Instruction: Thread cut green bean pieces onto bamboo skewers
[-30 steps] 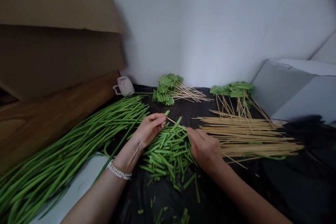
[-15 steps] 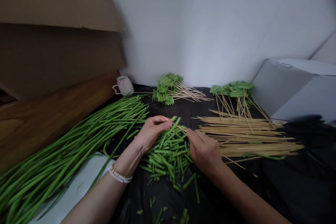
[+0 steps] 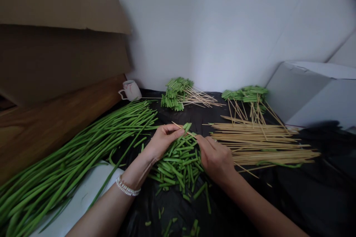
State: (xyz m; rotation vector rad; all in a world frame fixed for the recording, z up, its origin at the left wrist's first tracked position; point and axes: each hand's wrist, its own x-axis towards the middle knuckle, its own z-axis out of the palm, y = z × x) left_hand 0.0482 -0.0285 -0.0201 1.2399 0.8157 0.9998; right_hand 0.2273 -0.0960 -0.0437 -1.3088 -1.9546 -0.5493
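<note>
My left hand (image 3: 166, 139) pinches a short cut garlic scape piece (image 3: 187, 126) between thumb and fingers. A thin bamboo skewer (image 3: 191, 133) runs across at that piece, its pointed end showing above my left thumb. My right hand (image 3: 217, 158) is closed round the skewer's other end, which its fingers hide. How many pieces sit on the skewer is hard to see. Below both hands lies a loose heap of cut garlic scape pieces (image 3: 178, 166) on black plastic sheeting (image 3: 139, 207).
Long uncut garlic scapes (image 3: 83, 148) spread at left, partly over a white board (image 3: 80, 189). Bare skewers (image 3: 267, 144) lie at right. Filled skewers (image 3: 178, 90) are stacked at the back, with more filled skewers (image 3: 247, 94) beside a white box (image 3: 311, 89). A mug (image 3: 131, 90) stands back left.
The skewer's pointed end now sticks out farther left, past my left thumb. The garlic scape piece in my left fingers has shifted slightly, while my right hand stays nearly in place.
</note>
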